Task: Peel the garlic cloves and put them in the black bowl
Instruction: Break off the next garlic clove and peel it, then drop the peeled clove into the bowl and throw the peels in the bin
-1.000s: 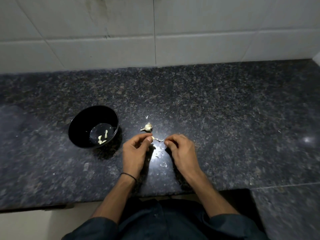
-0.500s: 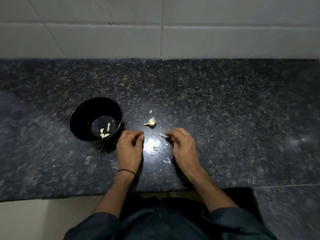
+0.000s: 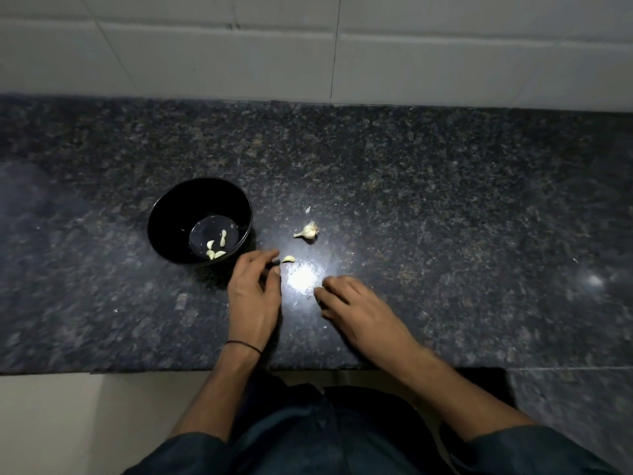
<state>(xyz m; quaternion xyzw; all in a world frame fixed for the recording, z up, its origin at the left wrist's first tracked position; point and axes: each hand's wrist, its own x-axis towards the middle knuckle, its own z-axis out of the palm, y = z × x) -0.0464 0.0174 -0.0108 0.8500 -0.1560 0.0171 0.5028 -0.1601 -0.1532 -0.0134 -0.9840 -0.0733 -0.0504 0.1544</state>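
The black bowl (image 3: 161, 217) stands on the dark granite counter and holds several peeled garlic cloves (image 3: 215, 250). Just right of the bowl is my left hand (image 3: 255, 293), its index finger and thumb apart. A peeled clove (image 3: 288, 259) lies right at those fingertips, outside the gap between them. An unpeeled garlic piece (image 3: 308, 231) sits a little farther back. My right hand (image 3: 356, 310) rests on the counter with curled fingers, the tips at a small pale scrap of peel (image 3: 319, 289). Whether it pinches the scrap is unclear.
A bright light reflection (image 3: 303, 277) lies on the counter between my hands. One peel flake (image 3: 307, 210) sits behind the garlic piece. A white tiled wall (image 3: 308, 56) rises at the back. The counter's front edge (image 3: 137, 370) runs just under my wrists.
My left hand has moved left toward the bowl, and the peeled clove now shows beyond its fingertips. My right hand drew back toward me, away from the garlic piece.
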